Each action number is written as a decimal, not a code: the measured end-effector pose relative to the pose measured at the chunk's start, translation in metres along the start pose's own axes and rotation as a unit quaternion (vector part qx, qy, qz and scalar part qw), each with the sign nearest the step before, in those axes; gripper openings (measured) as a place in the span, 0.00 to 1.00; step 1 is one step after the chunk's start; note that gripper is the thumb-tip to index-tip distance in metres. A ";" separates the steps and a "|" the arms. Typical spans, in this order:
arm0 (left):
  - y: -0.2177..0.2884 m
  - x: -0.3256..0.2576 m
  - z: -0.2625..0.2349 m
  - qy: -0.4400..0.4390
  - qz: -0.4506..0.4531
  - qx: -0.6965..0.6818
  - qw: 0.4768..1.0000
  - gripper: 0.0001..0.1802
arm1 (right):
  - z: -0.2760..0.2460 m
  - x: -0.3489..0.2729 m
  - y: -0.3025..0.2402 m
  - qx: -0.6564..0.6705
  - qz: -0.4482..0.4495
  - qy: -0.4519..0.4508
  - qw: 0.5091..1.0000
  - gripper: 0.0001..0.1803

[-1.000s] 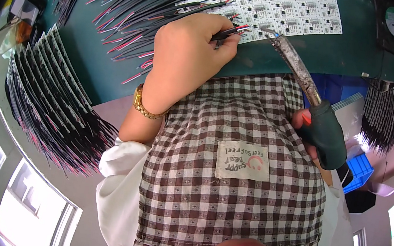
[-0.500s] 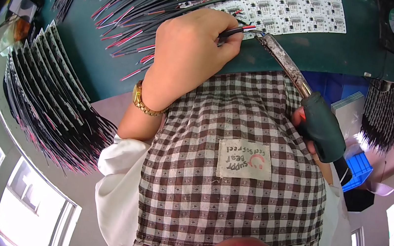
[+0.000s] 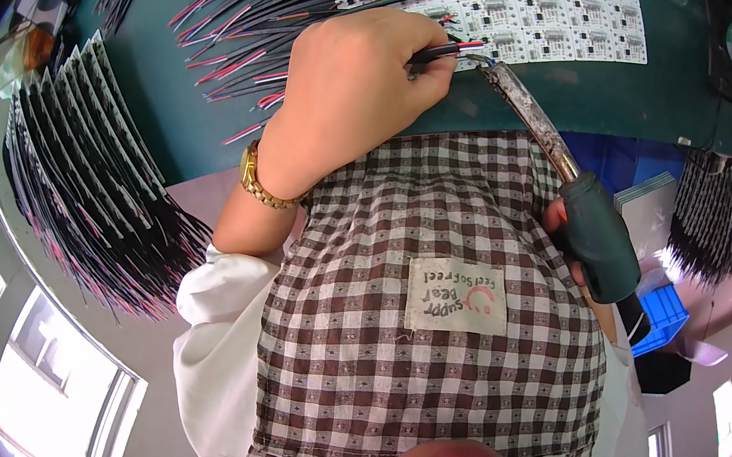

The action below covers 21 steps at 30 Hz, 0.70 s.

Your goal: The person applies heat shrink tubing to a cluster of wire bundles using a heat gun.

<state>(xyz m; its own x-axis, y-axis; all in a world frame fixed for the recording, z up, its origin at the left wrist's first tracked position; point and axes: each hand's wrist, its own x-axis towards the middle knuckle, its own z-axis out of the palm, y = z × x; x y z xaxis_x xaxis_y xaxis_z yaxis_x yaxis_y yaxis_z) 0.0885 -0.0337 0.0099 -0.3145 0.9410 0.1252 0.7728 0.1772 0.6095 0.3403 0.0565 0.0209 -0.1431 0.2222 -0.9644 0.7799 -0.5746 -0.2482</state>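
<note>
Between the thumb and fingers of my left hand a black cable is pinched, its stripped red, white and dark wire ends pointing right. My right hand is closed round the dark green handle of a soldering iron; the handle hides most of that hand. The iron's worn metal shaft slants up and left, and its tip is close to the wire ends, though whether they touch I cannot tell. Just beyond lies a white sheet of circuit boards, some with cables lying over its left part.
Many loose black cables spread over the green table at left. Boards with cables attached stand stacked at the left edge; another bundle hangs at far right. A blue crate stands below on the right.
My left hand has tilted slightly, its wrist shifting down and left while the wire ends rise a little to the right. The soldering iron is almost where it was.
</note>
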 end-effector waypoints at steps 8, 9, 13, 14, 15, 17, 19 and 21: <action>-0.002 -0.002 0.001 0.001 -0.001 -0.001 1.000 0.08 | -0.001 -0.009 -0.003 -0.025 -0.012 0.009 1.000 0.25; 0.000 0.000 0.001 0.002 0.006 -0.007 1.000 0.08 | -0.011 0.000 0.019 -0.006 -0.065 0.007 0.998 0.24; 0.002 -0.001 -0.004 -0.009 0.018 -0.003 1.000 0.08 | -0.015 -0.001 0.004 0.008 0.065 -0.001 0.998 0.19; 0.003 -0.001 -0.005 -0.014 0.028 0.015 0.999 0.09 | -0.017 -0.003 0.003 0.008 0.065 -0.001 0.998 0.19; 0.003 -0.002 -0.005 -0.020 0.038 0.035 0.998 0.09 | -0.017 -0.004 0.003 -0.047 0.026 -0.002 0.999 0.18; 0.003 -0.001 -0.007 -0.030 0.018 0.007 0.999 0.09 | -0.018 -0.005 -0.001 -0.102 -0.013 -0.004 0.995 0.18; 0.000 0.001 -0.008 -0.039 -0.002 -0.023 0.999 0.09 | -0.012 -0.007 -0.010 -0.035 0.084 0.009 0.996 0.17; -0.004 0.004 -0.007 -0.057 0.004 -0.025 0.998 0.09 | -0.003 -0.013 -0.016 -0.094 0.038 0.011 0.995 0.18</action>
<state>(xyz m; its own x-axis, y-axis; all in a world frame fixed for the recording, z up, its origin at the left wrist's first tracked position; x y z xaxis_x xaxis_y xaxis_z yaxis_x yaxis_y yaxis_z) 0.0803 -0.0328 0.0139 -0.2414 0.9695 0.0416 0.7449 0.1577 0.6482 0.3310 0.0651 0.0381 -0.0675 0.2032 -0.9768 0.8884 -0.4334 -0.1516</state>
